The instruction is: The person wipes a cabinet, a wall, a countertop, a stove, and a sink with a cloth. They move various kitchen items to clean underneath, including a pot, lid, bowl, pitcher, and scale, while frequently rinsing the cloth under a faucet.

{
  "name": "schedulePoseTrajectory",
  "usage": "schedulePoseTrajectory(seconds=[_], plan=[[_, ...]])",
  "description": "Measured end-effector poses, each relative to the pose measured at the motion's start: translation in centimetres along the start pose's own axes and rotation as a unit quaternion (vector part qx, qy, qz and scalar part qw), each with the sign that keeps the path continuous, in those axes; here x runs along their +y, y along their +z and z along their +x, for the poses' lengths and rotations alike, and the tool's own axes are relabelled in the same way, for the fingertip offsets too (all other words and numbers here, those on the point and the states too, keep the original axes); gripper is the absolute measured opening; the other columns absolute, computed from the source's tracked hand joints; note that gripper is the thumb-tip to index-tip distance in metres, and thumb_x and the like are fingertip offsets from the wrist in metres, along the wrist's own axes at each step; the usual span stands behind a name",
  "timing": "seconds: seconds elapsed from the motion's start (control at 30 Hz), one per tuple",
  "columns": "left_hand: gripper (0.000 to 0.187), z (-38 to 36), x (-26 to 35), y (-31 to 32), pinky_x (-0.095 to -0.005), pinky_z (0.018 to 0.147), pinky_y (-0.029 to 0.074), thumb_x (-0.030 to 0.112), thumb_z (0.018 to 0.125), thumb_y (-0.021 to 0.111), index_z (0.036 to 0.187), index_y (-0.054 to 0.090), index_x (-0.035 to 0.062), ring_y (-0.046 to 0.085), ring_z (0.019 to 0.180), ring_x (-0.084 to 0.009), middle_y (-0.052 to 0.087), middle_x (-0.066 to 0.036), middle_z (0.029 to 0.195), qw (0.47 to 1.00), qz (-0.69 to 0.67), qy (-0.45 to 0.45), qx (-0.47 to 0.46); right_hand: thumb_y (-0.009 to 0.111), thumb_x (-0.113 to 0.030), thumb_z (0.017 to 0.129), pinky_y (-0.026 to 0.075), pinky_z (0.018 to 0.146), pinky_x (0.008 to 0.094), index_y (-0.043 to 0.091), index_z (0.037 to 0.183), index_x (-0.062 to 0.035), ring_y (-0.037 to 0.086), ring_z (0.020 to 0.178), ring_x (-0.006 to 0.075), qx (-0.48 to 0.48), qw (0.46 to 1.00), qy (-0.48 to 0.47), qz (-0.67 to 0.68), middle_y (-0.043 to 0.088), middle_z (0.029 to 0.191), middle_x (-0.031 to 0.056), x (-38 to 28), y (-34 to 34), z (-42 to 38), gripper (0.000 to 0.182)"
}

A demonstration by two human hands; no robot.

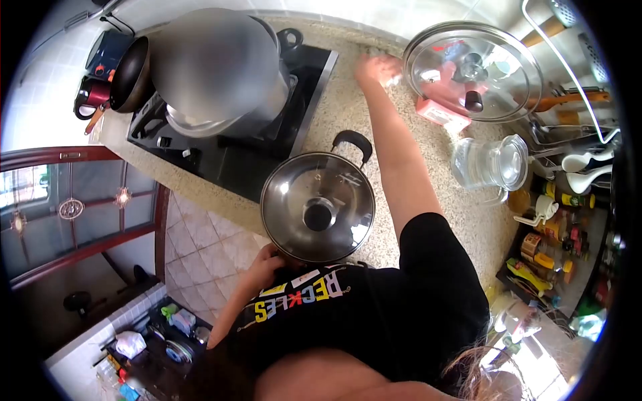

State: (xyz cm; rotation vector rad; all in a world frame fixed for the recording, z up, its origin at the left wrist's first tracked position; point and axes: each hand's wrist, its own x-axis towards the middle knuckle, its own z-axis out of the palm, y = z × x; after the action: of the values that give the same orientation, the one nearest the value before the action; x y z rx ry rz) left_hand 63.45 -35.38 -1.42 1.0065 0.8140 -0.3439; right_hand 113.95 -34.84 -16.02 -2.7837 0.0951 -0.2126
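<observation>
Reaching across the speckled counter point(334, 120), my right hand point(378, 68) presses something pale and blurred at the far edge, fingers curled. My left hand point(264, 262) grips the lidded steel pot point(317, 207) by its near handle.

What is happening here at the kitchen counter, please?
A person in a black shirt leans over a speckled counter. The right hand is stretched far out, pressing on the counter near the back wall, beside a glass lid; whether it holds something is unclear. The left hand holds the near edge of a covered steel pot that stands close to the counter's front edge. A big pot sits on the black stove.
</observation>
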Motion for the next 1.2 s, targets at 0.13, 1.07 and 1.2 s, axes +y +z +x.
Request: schedulePoseTrajectory(seconds=[0.13,1.07,1.2], plan=[[0.035,-1.4,0.4,3.4,-0.0296,0.082,0.048,0.0,0.07,0.051,0.105,0.054,-0.0071,0.063,0.089,-0.0229,0.065,-0.016,0.092,0.999,-0.018,-0.021,0.044,0.04,-0.029,0.087,0.02,0.106,0.0455,0.035,0.13,0.0105,0.031,0.125,0.0397,-0.14,0.918,-0.368,0.048,0.034,0.135,0.0254,-0.8,-2.7,-3.3,0.059],[0.04,-0.3,0.8,-4.4,-0.0363,0.083,0.049,-0.004,0.069,0.045,0.108,0.049,-0.0094,0.063,0.089,-0.0285,0.063,-0.02,0.093,1.0,-0.011,0.004,-0.004,0.047,-0.023,0.086,0.021,0.107,0.0459,0.039,0.131,-0.002,0.029,0.131,0.0318,0.051,0.993,-0.106,-0.02,0.035,0.139,0.0142,10.2,-4.9,-8.6,0.05],[0.044,1.5,2.6,-4.1,-0.0375,0.087,0.048,0.0,0.068,0.047,0.112,0.046,-0.0087,0.062,0.094,-0.0298,0.06,-0.021,0.103,0.997,-0.041,0.013,-0.067,0.041,-0.02,0.086,0.017,0.11,0.0416,0.033,0.135,0.0007,0.024,0.135,0.0303,-0.023,0.992,-0.125,-0.006,0.029,0.144,0.0166,16.3,-8.7,-14.0,0.054]])
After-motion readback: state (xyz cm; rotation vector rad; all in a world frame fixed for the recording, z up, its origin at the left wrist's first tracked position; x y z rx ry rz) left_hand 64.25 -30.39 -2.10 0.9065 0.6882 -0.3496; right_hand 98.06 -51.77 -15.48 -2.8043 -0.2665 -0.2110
